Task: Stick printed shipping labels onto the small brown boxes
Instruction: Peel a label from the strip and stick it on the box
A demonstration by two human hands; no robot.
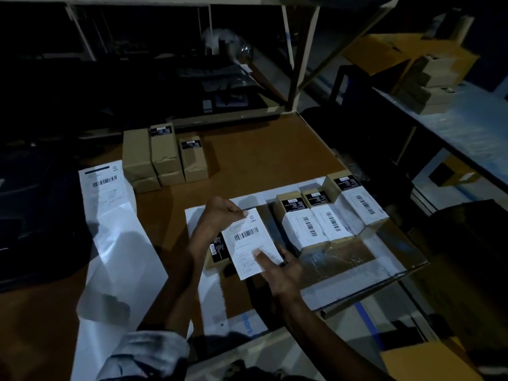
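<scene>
The left hand (220,215) pinches the top corner of the shipping label (251,242). The right hand (277,268) presses its thumb flat on the label's low end. Under both lies 1 small brown box (217,251), mostly hidden, so its edges are hard to see. Best to line up the label, then rub from the thumb toward the pinch.

- Small brown box (217,251) mostly hidden under shipping label (251,242).
- Fine print on label too small to read.
- Backing strip (115,243) cut off at bottom edge.
- Shelf contents (220,78) too dark to identify.
</scene>
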